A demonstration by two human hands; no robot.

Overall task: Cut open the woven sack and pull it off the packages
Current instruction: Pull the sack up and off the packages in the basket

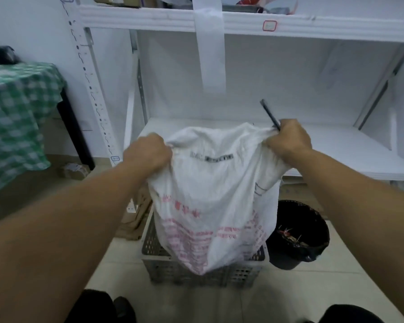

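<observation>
A white woven sack (215,194) with red print and a dark label hangs upside down over a grey plastic crate (156,264). My left hand (148,151) is clenched on the sack's upper left corner. My right hand (289,139) grips the upper right corner and also holds a thin dark cutter (269,115) that sticks up and away from the fist. The sack's lower end dips into the crate. No packages show; the sack hides the inside of the crate.
A black bin (299,236) with a dark liner stands right of the crate. White metal shelving (243,24) rises behind, its low shelf (336,145) just beyond the sack. A table with a green checked cloth (16,117) stands at the left. Cardboard lies on the floor.
</observation>
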